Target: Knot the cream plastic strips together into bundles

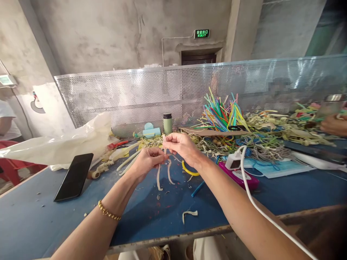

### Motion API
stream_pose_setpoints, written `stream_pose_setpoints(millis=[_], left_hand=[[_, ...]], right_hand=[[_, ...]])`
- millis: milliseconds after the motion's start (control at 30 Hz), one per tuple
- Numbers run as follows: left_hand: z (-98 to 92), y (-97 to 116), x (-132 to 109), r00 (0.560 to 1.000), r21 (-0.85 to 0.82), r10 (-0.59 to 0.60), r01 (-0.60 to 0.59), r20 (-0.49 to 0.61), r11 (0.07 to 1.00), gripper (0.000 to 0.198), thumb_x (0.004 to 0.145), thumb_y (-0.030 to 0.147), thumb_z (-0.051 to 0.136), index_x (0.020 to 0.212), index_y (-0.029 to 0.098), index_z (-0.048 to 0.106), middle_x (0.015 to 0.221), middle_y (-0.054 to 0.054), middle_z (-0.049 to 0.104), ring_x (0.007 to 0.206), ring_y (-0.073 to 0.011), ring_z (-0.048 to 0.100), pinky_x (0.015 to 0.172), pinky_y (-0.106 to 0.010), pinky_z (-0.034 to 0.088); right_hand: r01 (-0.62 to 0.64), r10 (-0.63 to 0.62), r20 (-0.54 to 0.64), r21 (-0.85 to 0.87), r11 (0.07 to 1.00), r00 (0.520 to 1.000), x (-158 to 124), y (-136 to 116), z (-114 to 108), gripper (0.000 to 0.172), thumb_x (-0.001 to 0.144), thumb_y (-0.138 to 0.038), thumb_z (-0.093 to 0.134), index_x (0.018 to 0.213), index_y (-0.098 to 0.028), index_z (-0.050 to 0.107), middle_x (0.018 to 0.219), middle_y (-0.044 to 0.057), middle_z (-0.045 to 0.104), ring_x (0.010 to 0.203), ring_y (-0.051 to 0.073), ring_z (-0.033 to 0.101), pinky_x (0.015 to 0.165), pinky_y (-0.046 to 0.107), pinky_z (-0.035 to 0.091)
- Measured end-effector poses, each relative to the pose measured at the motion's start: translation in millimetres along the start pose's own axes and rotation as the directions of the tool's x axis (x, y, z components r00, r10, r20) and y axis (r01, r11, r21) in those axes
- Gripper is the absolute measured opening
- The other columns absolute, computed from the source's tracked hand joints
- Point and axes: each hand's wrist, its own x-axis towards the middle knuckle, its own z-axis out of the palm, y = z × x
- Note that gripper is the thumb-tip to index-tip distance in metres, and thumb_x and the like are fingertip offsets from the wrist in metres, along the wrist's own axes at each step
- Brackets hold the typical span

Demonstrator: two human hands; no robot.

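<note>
Both hands meet above the middle of the blue table (135,224). My left hand (150,160) is closed in a pinch on pale strips (159,177), whose ends hang below the fingers. Slightly higher and touching it on the right, my right hand (180,146) pinches the upper end of a pale strip that sticks up between thumb and finger. A yellow curved tube (189,169) lies beneath my right wrist. Nearer the front edge rests a loose pale scrap (190,213).
A black phone (74,177) and a plastic bag (81,141) are at left. Behind stand a green bottle (167,124) and colourful strips (222,112). At right, a white cable (252,198) crosses my forearm near a magenta box (238,175). Another person's hand (334,125) is far right.
</note>
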Motion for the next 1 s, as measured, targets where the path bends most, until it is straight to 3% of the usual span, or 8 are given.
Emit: stream_pose_setpoints(millis=[233,433,567,733,900,1000], left_hand=[[1.5,0.9,-0.7,0.996,0.109,-0.072,0.076,-0.043,0.991,0.020,0.069,0.031,0.073,0.061,0.014,0.065,0.054,0.001,0.056,0.046,-0.0074,0.040,0.046,-0.024,0.027],[-1.1,-1.5,1.2,0.999,0.101,-0.038,0.041,-0.033,0.994,0.029,0.074,0.038,0.070,0.059,0.014,0.064,0.058,-0.003,0.062,0.044,-0.0082,0.044,0.045,-0.024,0.030],[-3.4,-4.5,3.8,0.992,0.030,-0.057,0.061,-0.111,0.998,0.028,0.071,0.035,0.072,0.056,0.013,0.065,0.054,-0.004,0.061,0.041,-0.0084,0.045,0.043,-0.024,0.031],[-8.8,-8.8,7.6,0.967,-0.178,-0.075,0.031,-0.245,0.984,0.023,0.064,0.032,0.077,0.063,0.011,0.069,0.059,-0.005,0.065,0.044,-0.0092,0.049,0.045,-0.024,0.037],[-11.8,-7.3,7.9,0.958,-0.323,-0.057,-0.038,-0.280,0.946,0.026,0.059,0.031,0.083,0.066,0.009,0.070,0.062,-0.005,0.066,0.045,-0.0071,0.047,0.046,-0.022,0.038],[-11.6,-4.6,7.6,0.958,-0.352,-0.042,-0.064,-0.285,0.934,0.027,0.056,0.031,0.084,0.064,0.009,0.070,0.058,-0.002,0.063,0.046,-0.0072,0.047,0.046,-0.022,0.037]], right_hand=[[0.113,-0.114,-0.005,-0.051,0.992,0.993,1.9,-4.3,-0.3,0.018,0.074,-0.032,0.074,0.076,-0.016,0.065,0.065,-0.002,0.060,0.053,0.008,0.048,0.048,0.022,0.037],[0.188,-0.187,0.014,-0.092,0.978,0.982,0.7,-6.1,4.2,0.021,0.074,-0.035,0.076,0.075,-0.016,0.067,0.068,-0.001,0.063,0.060,0.010,0.053,0.057,0.025,0.044],[0.266,-0.266,0.026,-0.193,0.945,0.964,-2.0,-6.1,7.0,0.013,0.077,-0.027,0.072,0.076,-0.016,0.067,0.072,0.000,0.065,0.065,0.012,0.058,0.061,0.025,0.046],[0.358,-0.363,0.070,-0.415,0.836,0.929,-4.3,-1.3,7.5,0.005,0.081,-0.018,0.067,0.077,-0.016,0.065,0.068,-0.002,0.061,0.058,0.009,0.052,0.054,0.023,0.041],[0.492,-0.480,0.190,-0.585,0.645,0.856,-4.6,5.8,6.4,0.010,0.088,-0.015,0.062,0.080,-0.018,0.068,0.085,0.002,0.066,0.074,0.012,0.058,0.066,0.026,0.043],[0.517,-0.493,0.223,-0.597,0.613,0.841,-4.1,9.1,6.5,0.011,0.088,-0.012,0.061,0.082,-0.018,0.068,0.092,0.003,0.068,0.082,0.014,0.061,0.073,0.027,0.045]])
